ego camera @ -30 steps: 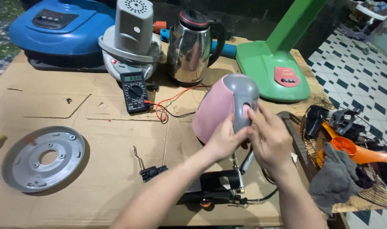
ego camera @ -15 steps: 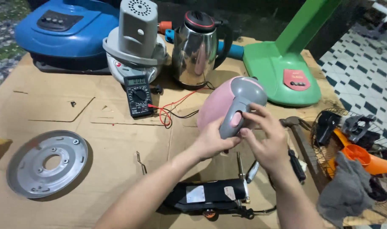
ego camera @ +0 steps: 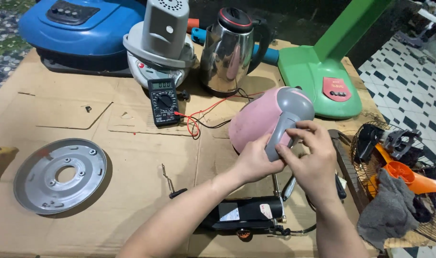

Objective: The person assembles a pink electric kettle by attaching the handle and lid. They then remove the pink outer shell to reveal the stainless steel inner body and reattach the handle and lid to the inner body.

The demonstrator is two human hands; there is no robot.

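Note:
A pink kettle with a grey handle lies tipped on its side on the cardboard-covered table. My left hand cups the kettle body from below, near the handle. My right hand grips the lower end of the grey handle, fingertips pressed on it. Just under my forearms lies a black cylindrical part with wires. Screwdrivers lie between my hands and that part.
A black multimeter with red and black leads, a steel kettle, a grey appliance, a blue appliance, a green fan base. A grey metal disc lies left; fan grille, orange blade and rag right.
The view has shifted closer and slightly down. The kettle and both hands sit lower and further right in view; my right hand stays on the grey handle, fingers shifted a little.

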